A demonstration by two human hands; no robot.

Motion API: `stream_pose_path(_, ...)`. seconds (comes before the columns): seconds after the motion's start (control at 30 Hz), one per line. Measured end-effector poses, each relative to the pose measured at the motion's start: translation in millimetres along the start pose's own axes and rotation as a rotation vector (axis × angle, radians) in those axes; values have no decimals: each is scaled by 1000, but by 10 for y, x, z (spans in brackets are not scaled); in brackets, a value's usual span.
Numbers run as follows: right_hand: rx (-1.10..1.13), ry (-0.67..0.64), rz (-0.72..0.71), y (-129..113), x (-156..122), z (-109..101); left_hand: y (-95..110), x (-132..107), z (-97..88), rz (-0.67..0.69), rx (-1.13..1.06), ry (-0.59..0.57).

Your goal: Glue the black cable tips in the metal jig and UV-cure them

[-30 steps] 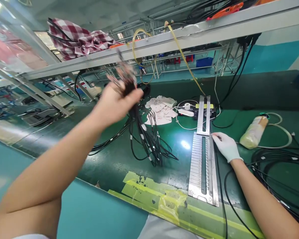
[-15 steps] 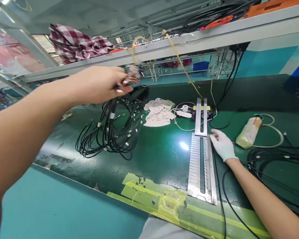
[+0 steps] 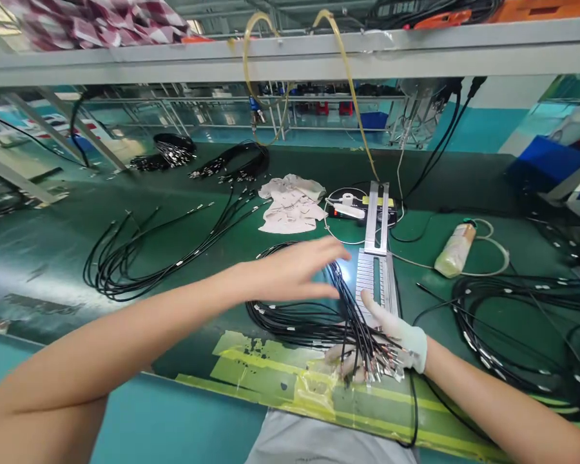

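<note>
A bundle of black cables (image 3: 314, 332) with small white labels lies looped at the front of the bench. Its metal-tipped ends rest across the palm of my right hand (image 3: 399, 332), which wears a white glove. The fingers stretch beneath the cables, partly hidden, and the thumb stands up beside them. My bare left hand (image 3: 307, 267) hovers over the loop, fingers and thumb apart, gripping nothing. Behind the bundle lies a slotted metal measuring jig (image 3: 389, 283), partly covered by the right hand and cables.
More black cables (image 3: 140, 258) lie to the left, with further bundles (image 3: 241, 161) at the back. Beyond the jig are a white cloth (image 3: 294, 203) and a small black device (image 3: 352, 209). A plastic bottle (image 3: 457, 250) and coiled cables (image 3: 493, 322) are at right. A shelf beam (image 3: 290, 61) crosses above.
My left hand has brought the cable bundle down from the upper left and let go of it. My right hand has moved from the jig's edge to beneath the cable ends.
</note>
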State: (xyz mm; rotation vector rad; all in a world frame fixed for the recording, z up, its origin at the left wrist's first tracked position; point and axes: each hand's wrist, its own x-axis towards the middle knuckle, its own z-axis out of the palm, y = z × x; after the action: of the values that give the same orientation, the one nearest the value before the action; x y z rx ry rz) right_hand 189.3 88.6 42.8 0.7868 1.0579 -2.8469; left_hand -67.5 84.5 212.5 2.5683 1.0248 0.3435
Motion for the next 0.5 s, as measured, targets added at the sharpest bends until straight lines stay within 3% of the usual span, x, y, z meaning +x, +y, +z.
stream_pose_path(0.07, 121, -119, 113, 35, 58, 50, -193, -163, -149, -173, -102, 104)
stream_pose_path(0.13, 218, -189, 200, 47, 136, 117, -344, -284, -178, -304, -174, 159)
stream_pose_path(0.3, 98, -84, 363, 12, 234, 268, -456, -417, 10, -412, -230, 172)
stream_pose_path(0.4, 0, 16, 264, -58, 3, 310, -398, -448, 35, -402, -216, 195)
stream_pose_path(0.5, -188, 90, -8, -140, -565, 411, -394, -511, 6, -442, -183, 288)
